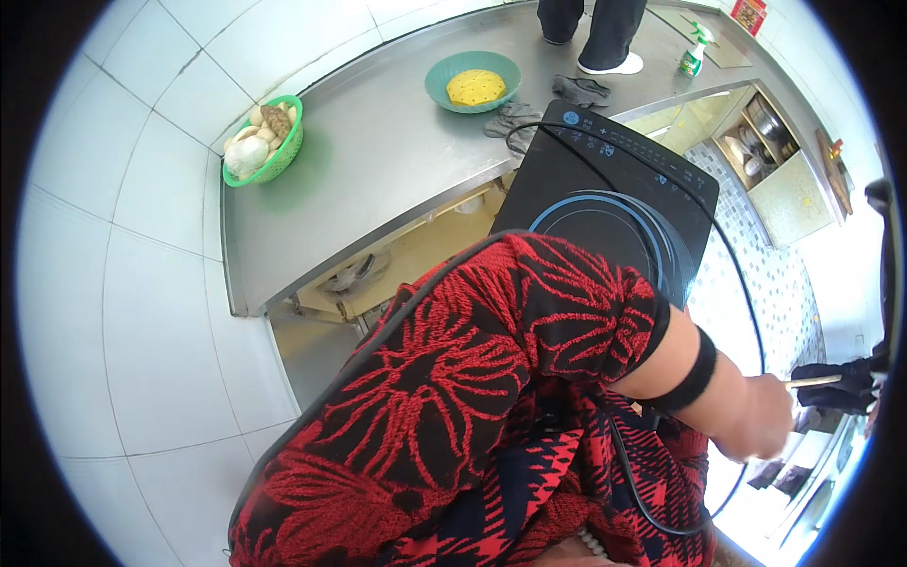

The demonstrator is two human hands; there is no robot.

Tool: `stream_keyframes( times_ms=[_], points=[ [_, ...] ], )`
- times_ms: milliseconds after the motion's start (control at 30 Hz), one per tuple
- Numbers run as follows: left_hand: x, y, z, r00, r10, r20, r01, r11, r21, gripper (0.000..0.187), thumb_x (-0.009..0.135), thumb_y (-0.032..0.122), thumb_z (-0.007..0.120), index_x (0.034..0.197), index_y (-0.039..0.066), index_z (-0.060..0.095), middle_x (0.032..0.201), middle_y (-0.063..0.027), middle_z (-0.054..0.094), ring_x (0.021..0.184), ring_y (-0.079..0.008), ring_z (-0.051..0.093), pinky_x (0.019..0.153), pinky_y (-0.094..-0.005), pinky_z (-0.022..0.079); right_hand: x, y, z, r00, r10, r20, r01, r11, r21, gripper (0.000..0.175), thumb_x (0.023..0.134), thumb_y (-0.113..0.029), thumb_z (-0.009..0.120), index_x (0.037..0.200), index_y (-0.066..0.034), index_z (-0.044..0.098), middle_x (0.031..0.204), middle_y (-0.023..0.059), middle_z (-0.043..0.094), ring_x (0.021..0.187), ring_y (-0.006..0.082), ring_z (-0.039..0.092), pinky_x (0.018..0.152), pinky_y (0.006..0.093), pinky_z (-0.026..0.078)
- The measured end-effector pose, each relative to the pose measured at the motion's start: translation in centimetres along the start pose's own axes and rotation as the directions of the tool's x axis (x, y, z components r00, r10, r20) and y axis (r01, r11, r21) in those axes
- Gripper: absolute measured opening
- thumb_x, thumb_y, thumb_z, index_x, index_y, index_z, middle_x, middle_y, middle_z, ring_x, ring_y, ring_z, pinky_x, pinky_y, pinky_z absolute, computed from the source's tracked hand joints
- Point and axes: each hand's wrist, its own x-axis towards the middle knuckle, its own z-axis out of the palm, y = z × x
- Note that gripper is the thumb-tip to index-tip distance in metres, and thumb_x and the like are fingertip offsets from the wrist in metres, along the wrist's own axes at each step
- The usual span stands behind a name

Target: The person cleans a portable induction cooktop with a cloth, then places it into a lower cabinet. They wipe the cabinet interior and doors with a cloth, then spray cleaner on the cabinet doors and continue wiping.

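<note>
My left hand (758,422), slightly blurred, is closed around a thin pale stick (815,381). A black band (691,379) circles that forearm, below a red and black patterned sleeve (439,368). A black induction cooker (588,163) lies beyond the arm, partly hidden by the sleeve; what supports it is out of sight. Its dark cord (740,262) loops over the glass, passes close to the hand and curves back (680,531) to my checked clothing (538,468). My right hand is out of view. A strand of pale beads (592,544) shows on skin at the bottom.
On the steel counter (375,156) stand a green basket (290,152) of bulbs and roots, a teal bowl (436,78) with a yellow dotted item (476,86), grey cloths (511,120) and a spray bottle (694,53). Another person's legs (613,32) stand at the back. An open cabinet (755,142) holds dishes.
</note>
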Motion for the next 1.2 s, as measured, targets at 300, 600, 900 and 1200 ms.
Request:
stream_keyframes(
  times_ms=[300,600,900,1200],
  points=[
    [-2.5,-4.4,5.0,0.742,-0.464,0.484,0.245,0.859,0.449,0.023,0.070,0.024,0.060,0.089,0.014,0.068,0.086,-0.0067,0.064,0.081,-0.0237,0.060,0.062,-0.0361,0.048,-0.5,-0.8,2.6,0.990,-0.117,0.076,0.121,0.991,-0.053,0.055,0.068,-0.011,0.062,0.120,-0.0008,0.044,0.105,0.0086,0.057,0.093,0.0202,0.057,0.082,0.0320,0.046],
    [-9.1,-5.6,-1.5,0.975,-0.204,0.089,0.184,0.963,0.198,0.020,0.078,0.018,0.049,0.092,0.009,0.060,0.086,-0.0118,0.059,0.083,-0.0274,0.061,0.063,-0.0392,0.050,-0.5,-1.3,3.5,0.970,-0.205,0.128,0.215,0.974,-0.070,0.057,0.067,-0.011,0.064,0.120,-0.0008,0.044,0.103,0.0077,0.058,0.092,0.0193,0.057,0.083,0.0318,0.046],
    [-34.7,-9.7,0.6,0.178,-0.969,-0.170,0.205,0.206,-0.957,0.051,0.091,0.043,0.039,0.122,0.002,0.043,0.124,-0.0074,0.046,0.106,-0.0129,0.049,0.090,-0.0286,0.040,-0.6,-1.2,3.7,0.983,-0.144,0.114,0.152,0.986,-0.067,0.067,0.062,-0.011,0.067,0.123,0.0004,0.041,0.109,0.0092,0.055,0.095,0.0206,0.055,0.084,0.0306,0.044],
    [-34.1,-4.1,8.8,0.187,-0.955,0.231,-0.135,-0.258,-0.957,0.049,0.088,0.040,0.049,0.121,0.004,0.046,0.111,-0.0066,0.057,0.098,-0.0143,0.056,0.082,-0.0281,0.046,-0.3,-1.5,3.3,0.991,-0.030,0.134,0.051,0.986,-0.156,0.066,0.064,-0.015,0.064,0.124,0.0004,0.040,0.111,0.0111,0.053,0.099,0.0229,0.054,0.085,0.0309,0.043]
  ],
)
